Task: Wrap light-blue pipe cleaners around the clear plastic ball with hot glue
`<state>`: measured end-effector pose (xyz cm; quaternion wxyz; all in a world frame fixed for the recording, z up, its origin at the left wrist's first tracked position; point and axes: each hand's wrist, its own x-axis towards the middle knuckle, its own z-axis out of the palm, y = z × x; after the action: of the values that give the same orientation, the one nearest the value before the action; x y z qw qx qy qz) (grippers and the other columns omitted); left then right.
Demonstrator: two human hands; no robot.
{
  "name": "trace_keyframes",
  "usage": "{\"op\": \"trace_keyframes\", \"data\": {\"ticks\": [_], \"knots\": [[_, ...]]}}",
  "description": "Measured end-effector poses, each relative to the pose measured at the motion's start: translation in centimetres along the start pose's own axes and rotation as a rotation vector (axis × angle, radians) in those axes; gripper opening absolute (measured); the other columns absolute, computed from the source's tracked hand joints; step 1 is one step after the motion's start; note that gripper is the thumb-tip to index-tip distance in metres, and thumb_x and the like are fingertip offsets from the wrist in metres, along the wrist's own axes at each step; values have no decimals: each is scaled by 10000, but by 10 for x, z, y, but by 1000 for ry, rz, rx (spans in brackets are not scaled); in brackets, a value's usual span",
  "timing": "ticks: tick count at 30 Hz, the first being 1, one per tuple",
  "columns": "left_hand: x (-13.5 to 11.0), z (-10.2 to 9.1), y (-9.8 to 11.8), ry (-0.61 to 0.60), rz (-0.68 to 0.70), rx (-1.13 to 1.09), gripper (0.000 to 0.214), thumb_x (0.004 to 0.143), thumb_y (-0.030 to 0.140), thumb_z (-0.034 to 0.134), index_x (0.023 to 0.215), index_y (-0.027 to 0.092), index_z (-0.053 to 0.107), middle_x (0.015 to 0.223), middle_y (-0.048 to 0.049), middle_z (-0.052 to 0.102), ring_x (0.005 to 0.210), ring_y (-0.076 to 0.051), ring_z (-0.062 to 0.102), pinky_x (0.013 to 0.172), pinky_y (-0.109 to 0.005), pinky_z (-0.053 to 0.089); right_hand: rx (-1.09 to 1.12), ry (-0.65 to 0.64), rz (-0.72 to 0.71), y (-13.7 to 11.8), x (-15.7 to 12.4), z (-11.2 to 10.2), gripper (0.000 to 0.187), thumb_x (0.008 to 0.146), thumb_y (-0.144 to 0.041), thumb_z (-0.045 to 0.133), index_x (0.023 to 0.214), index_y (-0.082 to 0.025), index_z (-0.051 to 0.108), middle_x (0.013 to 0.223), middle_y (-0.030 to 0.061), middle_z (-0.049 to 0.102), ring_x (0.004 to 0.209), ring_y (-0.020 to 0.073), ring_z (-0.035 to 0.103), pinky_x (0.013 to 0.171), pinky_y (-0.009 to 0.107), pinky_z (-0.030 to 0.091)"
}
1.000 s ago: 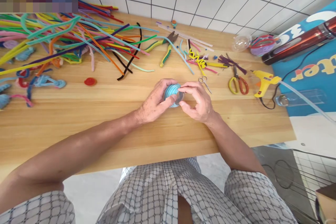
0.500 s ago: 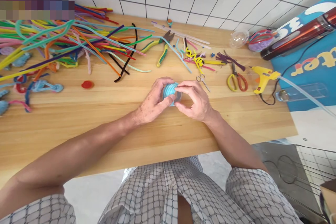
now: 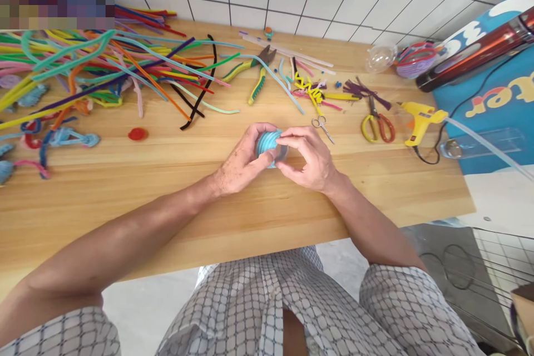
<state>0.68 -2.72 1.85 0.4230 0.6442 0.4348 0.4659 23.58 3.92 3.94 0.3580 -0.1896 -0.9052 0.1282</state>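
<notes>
Between my hands, above the wooden table, is a small clear round piece wrapped with light-blue pipe cleaner [image 3: 268,143]; its right part is bare and see-through. My left hand [image 3: 245,158] grips the wrapped side, thumb across the front and fingers behind. From the right, my right hand [image 3: 309,158] pinches the clear side with thumb and fingertips. The palms hide part of the piece. Just beyond my right hand lie small silver scissors [image 3: 321,124]. A red cap-like piece [image 3: 137,133] rests off to the left.
Loose pipe cleaners [image 3: 154,67] heap at the left. Green-yellow pliers [image 3: 258,75] lie behind my hands. To the right are scissors with yellow and red handles [image 3: 377,125], a yellow glue gun [image 3: 421,119] with a cord, and a clear ball [image 3: 381,57]. A tiled wall [image 3: 250,0] stands behind.
Both hands keep nearly the same grip on the wrapped piece. The view has shifted very slightly.
</notes>
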Motion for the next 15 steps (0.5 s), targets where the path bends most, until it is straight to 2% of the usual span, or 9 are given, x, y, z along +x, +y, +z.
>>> {"op": "trace_keyframes", "data": {"ticks": [8,15], "knots": [[0,0,2,5,-2,-14,459,1119,540,581,1462,243,519,1475,-135,619,1346,-294,627,1207,-485,522,35,-52,64,2,-3,0,493,946,-306,788,1422,-311,658,1366,114,738,1258,347,735,1086,613,621],[1,0,2,5,19,-2,470,1111,541,610,1453,233,513,1440,-129,633,1318,-274,640,1175,-448,549,1,-12,12,-1,-1,0,546,940,-266,789,1460,-308,631,1355,114,746,1231,340,749,1043,585,643]]}}
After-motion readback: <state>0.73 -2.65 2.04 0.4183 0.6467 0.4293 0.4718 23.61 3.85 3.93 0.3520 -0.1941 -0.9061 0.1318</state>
